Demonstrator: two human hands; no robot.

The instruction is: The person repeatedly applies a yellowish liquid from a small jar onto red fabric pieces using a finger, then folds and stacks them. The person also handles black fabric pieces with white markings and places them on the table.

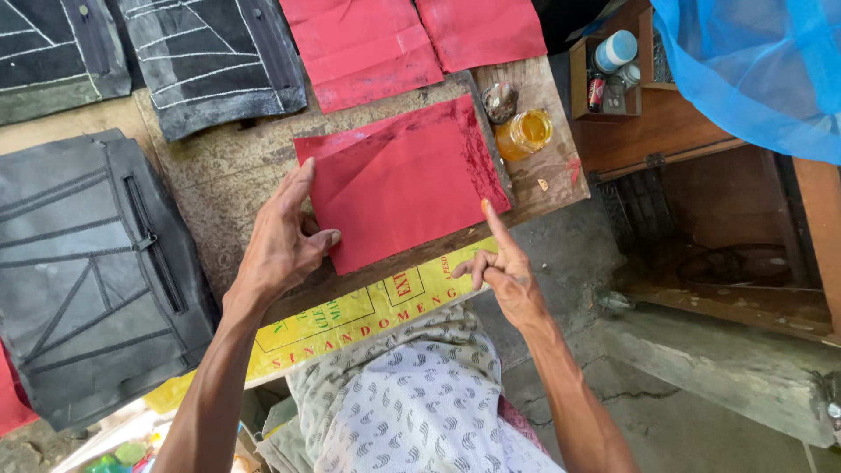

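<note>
The red sheet lies flat on the surface. The left hand rests spread on its left edge, pinching nothing. The right hand points one glue-tipped finger at its lower right corner, near a glue jar.

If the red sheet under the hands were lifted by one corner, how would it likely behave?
The red sheet looks thin and lies flat with a fold crease, so it would probably droop rather than stay stiff. It seems light for its size. The left hand presses its edge, and the right hand points a fingertip at its corner, so it may slide on the worn board.
</note>
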